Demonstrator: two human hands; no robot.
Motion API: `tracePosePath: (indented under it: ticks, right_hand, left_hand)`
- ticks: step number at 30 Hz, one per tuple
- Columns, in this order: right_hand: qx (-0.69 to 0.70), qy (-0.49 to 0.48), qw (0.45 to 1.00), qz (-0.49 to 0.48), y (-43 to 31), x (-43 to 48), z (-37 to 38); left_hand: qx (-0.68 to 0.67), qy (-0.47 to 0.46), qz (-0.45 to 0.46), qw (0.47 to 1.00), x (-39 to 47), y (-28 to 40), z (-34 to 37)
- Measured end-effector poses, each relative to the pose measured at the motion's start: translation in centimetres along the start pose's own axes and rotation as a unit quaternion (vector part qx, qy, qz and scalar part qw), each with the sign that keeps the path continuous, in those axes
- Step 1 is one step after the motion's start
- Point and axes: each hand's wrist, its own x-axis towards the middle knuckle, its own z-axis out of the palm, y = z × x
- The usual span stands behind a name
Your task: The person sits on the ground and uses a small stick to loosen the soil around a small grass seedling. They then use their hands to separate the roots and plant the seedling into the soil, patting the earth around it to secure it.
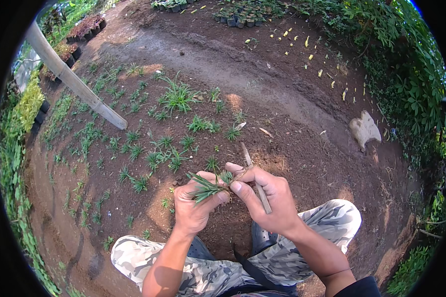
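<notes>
My left hand (197,202) grips a small grassy seedling (205,188) with narrow green leaves, its leaves pointing to the left. My right hand (269,196) pinches the root end of the plants between thumb and fingers, close against the left fingertips. A flat wooden stick (263,198) is also held in my right hand, passing through the fingers, with its tip pointing up and away. Both hands are over bare soil between my knees. Just beyond them, small grassy plants (212,163) grow from the brown soil.
A bamboo pole (76,84) slants in from the upper left. Potted seedlings in black bags (241,20) stand at the far side. Yellow-topped stakes (307,41) dot the soil at the upper right, and a pale rock-like lump (365,130) lies at the right. My clog-clad feet (261,237) are below.
</notes>
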Motion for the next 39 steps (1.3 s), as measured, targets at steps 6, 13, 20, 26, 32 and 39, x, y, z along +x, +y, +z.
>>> tracePosePath:
  ticks: [6, 13, 20, 26, 32, 39]
  right_hand:
    - [0.06, 0.089, 0.988, 0.115, 0.7, 0.3, 0.1]
    - [0.047, 0.151, 0.975, 0.156, 1.1, 1.8, -2.7]
    - [-0.128, 0.096, 0.975, -0.154, 0.2, 1.3, -1.4]
    - [-0.269, 0.013, 0.932, -0.243, 0.8, 1.1, -0.1]
    - [-0.262, 0.003, 0.927, -0.269, 1.8, 0.9, -0.5]
    - [-0.223, -0.013, 0.94, -0.259, 0.9, 0.9, -0.5]
  left_hand:
    - [-0.05, 0.048, 0.04, 0.997, 0.0, -0.7, 0.6]
    - [-0.139, 0.103, 0.036, 0.984, 0.3, -0.7, -1.2]
    - [-0.114, 0.103, 0.019, 0.988, 0.2, -0.7, -0.8]
    - [-0.1, 0.08, -0.038, 0.991, 0.2, 0.0, 0.1]
    - [-0.046, 0.049, -0.098, 0.993, 0.4, 0.9, 0.3]
    - [-0.07, 0.075, -0.091, 0.991, 0.4, 0.6, 0.3]
